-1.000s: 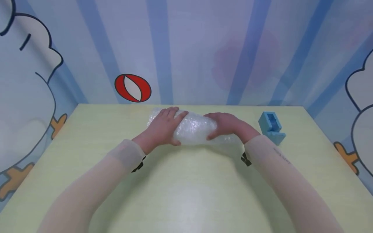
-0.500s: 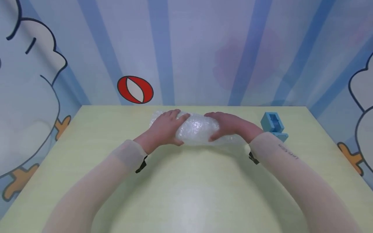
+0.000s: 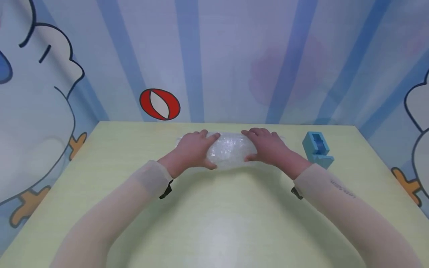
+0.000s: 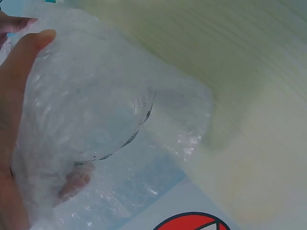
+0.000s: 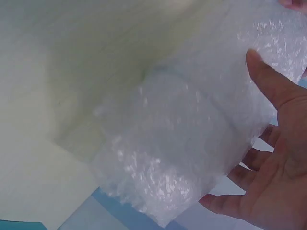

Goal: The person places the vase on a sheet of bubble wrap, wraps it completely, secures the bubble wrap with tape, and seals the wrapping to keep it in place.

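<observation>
A bundle of clear bubble wrap [image 3: 229,149] lies crosswise toward the back of the table, rolled round something with a curved, glassy rim [image 4: 129,140] that shows through it in the left wrist view. My left hand [image 3: 192,149] holds its left part, thumb on the near side and fingers over the top. On the right part my right hand [image 3: 270,147] grips the same way. Loose wrap [image 5: 158,182] sticks out past the right hand in the right wrist view. What is inside is mostly hidden by the cloudy layers.
A light-blue blocky holder with a slot [image 3: 316,149] stands at the back right, near the right forearm. Behind the pale table [image 3: 221,216] rises a striped blue backdrop [image 3: 228,67] with a printed red-and-white ball [image 3: 159,104]; cartoon panels flank both sides.
The right hand has shifted slightly right and turned, its fingers now over the top. The bundle's right end, earlier angled toward the near side, now lies more level. The head view has drifted slightly.
</observation>
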Action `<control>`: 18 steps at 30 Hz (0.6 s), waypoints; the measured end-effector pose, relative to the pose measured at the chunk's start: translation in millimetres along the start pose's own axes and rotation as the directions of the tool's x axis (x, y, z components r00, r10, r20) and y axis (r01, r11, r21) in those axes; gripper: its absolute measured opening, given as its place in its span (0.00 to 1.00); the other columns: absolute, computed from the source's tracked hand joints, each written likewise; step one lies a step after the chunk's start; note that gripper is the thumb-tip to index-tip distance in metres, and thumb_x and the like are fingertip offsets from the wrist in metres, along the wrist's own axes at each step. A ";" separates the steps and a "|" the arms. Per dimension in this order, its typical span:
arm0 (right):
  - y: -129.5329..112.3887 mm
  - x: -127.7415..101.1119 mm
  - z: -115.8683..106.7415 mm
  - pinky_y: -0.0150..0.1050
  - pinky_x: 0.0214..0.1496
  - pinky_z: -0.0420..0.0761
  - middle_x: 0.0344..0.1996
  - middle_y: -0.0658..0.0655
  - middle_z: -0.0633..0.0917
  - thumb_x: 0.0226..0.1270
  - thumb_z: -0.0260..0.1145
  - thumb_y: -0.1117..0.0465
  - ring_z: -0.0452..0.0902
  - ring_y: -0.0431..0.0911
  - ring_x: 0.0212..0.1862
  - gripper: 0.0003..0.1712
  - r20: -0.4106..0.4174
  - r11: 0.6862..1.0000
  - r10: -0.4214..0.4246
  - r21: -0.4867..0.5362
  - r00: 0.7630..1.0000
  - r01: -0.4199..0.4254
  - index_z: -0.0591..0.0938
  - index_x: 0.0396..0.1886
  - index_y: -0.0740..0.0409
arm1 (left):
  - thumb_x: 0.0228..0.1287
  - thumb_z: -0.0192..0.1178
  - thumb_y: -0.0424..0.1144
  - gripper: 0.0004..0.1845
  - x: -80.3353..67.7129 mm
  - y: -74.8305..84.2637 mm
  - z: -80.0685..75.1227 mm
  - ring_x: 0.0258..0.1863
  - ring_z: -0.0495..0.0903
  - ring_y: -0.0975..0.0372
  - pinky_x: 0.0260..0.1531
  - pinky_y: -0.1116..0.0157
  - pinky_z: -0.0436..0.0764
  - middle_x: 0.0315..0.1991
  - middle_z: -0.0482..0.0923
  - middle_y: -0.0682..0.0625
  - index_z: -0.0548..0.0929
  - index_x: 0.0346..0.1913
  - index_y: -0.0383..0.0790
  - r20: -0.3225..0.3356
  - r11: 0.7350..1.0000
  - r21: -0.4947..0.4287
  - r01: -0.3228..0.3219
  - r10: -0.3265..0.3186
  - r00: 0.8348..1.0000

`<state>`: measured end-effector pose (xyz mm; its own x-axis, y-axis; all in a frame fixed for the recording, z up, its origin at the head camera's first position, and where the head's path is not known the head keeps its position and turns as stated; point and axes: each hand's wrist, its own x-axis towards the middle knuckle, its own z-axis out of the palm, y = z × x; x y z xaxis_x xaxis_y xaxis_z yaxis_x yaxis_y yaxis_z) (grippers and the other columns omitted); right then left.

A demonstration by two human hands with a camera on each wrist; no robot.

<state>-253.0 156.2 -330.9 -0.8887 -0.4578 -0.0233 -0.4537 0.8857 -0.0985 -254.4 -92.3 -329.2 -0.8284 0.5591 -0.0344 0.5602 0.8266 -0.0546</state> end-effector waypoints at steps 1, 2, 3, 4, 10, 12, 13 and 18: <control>-0.9 -2.1 0.5 0.68 0.66 0.73 0.71 0.68 0.73 0.64 0.75 0.48 0.68 0.66 0.72 0.49 -0.014 1.000 -0.001 -0.007 1.000 0.001 0.65 0.78 0.60 | 0.54 0.72 0.63 0.51 -0.1 0.7 -1.1 0.58 0.82 0.46 0.55 0.50 0.85 0.66 0.76 0.37 0.66 0.77 0.46 0.004 1.000 0.000 0.002 -0.002 1.000; -1.5 -4.0 1.0 0.68 0.66 0.74 0.71 0.68 0.72 0.64 0.75 0.48 0.68 0.65 0.73 0.48 -0.028 1.000 0.001 -0.009 1.000 -0.001 0.65 0.78 0.60 | 0.54 0.72 0.63 0.50 -0.5 1.6 -2.2 0.56 0.83 0.46 0.54 0.51 0.86 0.65 0.76 0.37 0.66 0.77 0.45 0.006 1.000 0.001 0.004 -0.004 1.000; -2.0 -5.7 1.7 0.68 0.66 0.74 0.72 0.69 0.72 0.65 0.74 0.48 0.68 0.65 0.73 0.48 -0.040 1.000 0.002 -0.011 0.999 -0.002 0.65 0.78 0.61 | 0.55 0.72 0.64 0.50 -0.7 2.6 -3.3 0.55 0.83 0.47 0.52 0.51 0.86 0.65 0.77 0.37 0.66 0.77 0.45 0.011 1.000 0.002 0.008 -0.008 1.000; -2.0 -7.4 2.7 0.68 0.66 0.73 0.72 0.69 0.72 0.65 0.74 0.49 0.68 0.66 0.73 0.47 -0.054 1.000 0.001 -0.011 0.999 -0.001 0.65 0.77 0.61 | 0.55 0.71 0.64 0.50 -0.7 3.3 -3.9 0.53 0.84 0.48 0.51 0.52 0.86 0.64 0.78 0.37 0.66 0.77 0.45 0.018 1.000 0.002 0.015 -0.015 1.000; -1.9 -18.7 8.5 0.70 0.71 0.69 0.75 0.72 0.67 0.68 0.72 0.51 0.62 0.68 0.76 0.45 -0.108 1.000 0.010 0.019 0.994 -0.008 0.64 0.77 0.64 | 0.57 0.68 0.66 0.49 -3.9 8.4 -5.3 0.38 0.83 0.53 0.43 0.57 0.85 0.59 0.80 0.38 0.67 0.77 0.44 0.054 0.998 0.030 0.052 -0.053 0.997; -1.6 -22.8 10.7 0.70 0.71 0.68 0.75 0.73 0.66 0.69 0.71 0.52 0.61 0.69 0.76 0.44 -0.117 0.999 0.017 0.046 0.993 -0.011 0.64 0.77 0.65 | 0.57 0.67 0.67 0.50 -4.6 9.7 -4.6 0.39 0.84 0.53 0.43 0.57 0.85 0.59 0.80 0.38 0.66 0.77 0.44 0.063 0.998 0.035 0.059 -0.061 0.996; -1.5 -24.5 11.6 0.70 0.71 0.68 0.75 0.73 0.66 0.69 0.71 0.52 0.61 0.69 0.76 0.44 -0.122 0.998 0.018 0.057 0.992 -0.011 0.63 0.77 0.65 | 0.57 0.67 0.67 0.50 -4.8 10.4 -4.6 0.39 0.84 0.53 0.43 0.57 0.85 0.59 0.81 0.38 0.66 0.77 0.44 0.063 0.997 0.040 0.060 -0.063 0.996; -1.2 -28.5 14.2 0.71 0.73 0.65 0.77 0.74 0.62 0.66 0.71 0.56 0.58 0.71 0.77 0.48 -0.097 0.997 0.022 0.074 0.995 -0.015 0.59 0.79 0.66 | 0.57 0.67 0.68 0.50 -4.2 10.7 -4.9 0.39 0.84 0.53 0.42 0.57 0.85 0.59 0.81 0.38 0.66 0.78 0.45 0.072 0.997 0.041 0.072 -0.074 0.995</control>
<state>-226.3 167.0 -344.3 -0.9006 -0.4287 0.0713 -0.4345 0.8843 -0.1711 -244.9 -85.5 -324.8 -0.8657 0.4901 -0.1018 0.4989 0.8611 -0.0979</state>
